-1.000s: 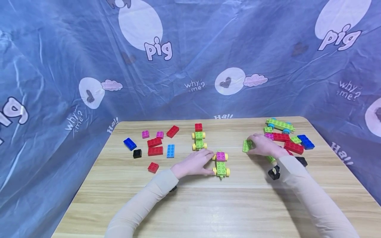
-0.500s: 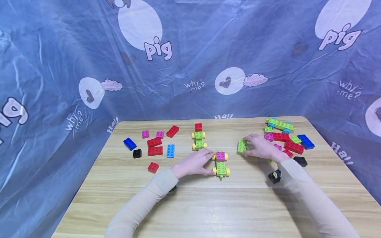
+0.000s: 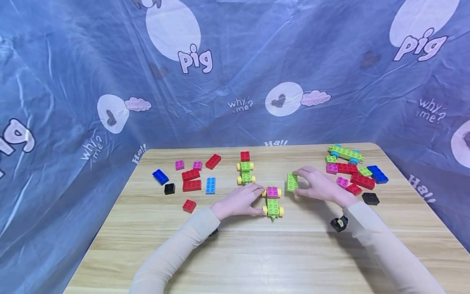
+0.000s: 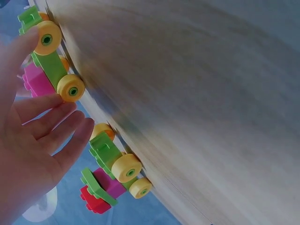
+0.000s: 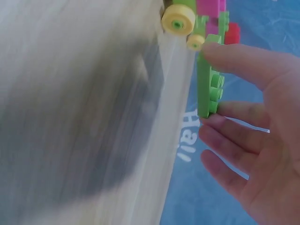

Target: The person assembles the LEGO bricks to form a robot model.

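A person builds with toy bricks at a pale wood-grain table in front of a blue printed cloth. The right hand grasps a flat, bright-green plastic plate with studs, its thumb and a finger pinching the two ends, the studs facing up. The plate hangs above the table just to the right of a low lime-green plastic car with yellow wheels, apart from it. The left hand, clenched on nothing, keeps its fingers loosely extended, the thumb and fingertips touching the car's wheels on the near-hand side, apparently to steady it. A square magenta plastic brick sits on the car's far end. Behind stands a second lime-green, yellow-wheeled car, its far end stacked with a magenta brick, a green plate and a red plastic brick.

The step in hand looks to be bringing the plate to the nearer car, likely for a matching stack. If so, the next move calls for carrying it left over the magenta brick, lining up the underside with the studs and pressing straight down while the left hand stops the wheels from rolling; a red brick may then be wanted on top
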A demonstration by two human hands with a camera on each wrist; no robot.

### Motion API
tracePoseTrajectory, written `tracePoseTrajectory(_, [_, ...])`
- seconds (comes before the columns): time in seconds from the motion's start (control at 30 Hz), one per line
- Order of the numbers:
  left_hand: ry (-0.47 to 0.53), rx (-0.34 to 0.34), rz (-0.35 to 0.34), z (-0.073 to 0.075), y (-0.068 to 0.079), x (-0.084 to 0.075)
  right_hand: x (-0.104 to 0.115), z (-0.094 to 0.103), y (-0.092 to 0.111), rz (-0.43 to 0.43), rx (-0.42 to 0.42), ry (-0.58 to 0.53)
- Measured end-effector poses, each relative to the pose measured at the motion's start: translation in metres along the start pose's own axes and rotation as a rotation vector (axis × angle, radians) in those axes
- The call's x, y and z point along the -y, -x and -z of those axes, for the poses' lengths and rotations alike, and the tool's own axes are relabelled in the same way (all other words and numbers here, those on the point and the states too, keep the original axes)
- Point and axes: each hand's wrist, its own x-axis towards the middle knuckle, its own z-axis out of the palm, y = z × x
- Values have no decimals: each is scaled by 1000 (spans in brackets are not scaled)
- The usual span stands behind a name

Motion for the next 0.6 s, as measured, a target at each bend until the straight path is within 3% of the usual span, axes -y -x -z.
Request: tracePoseTrajectory(0.6, [1,-5,-16,2,1,1,28,-3,3,122,-47,-3])
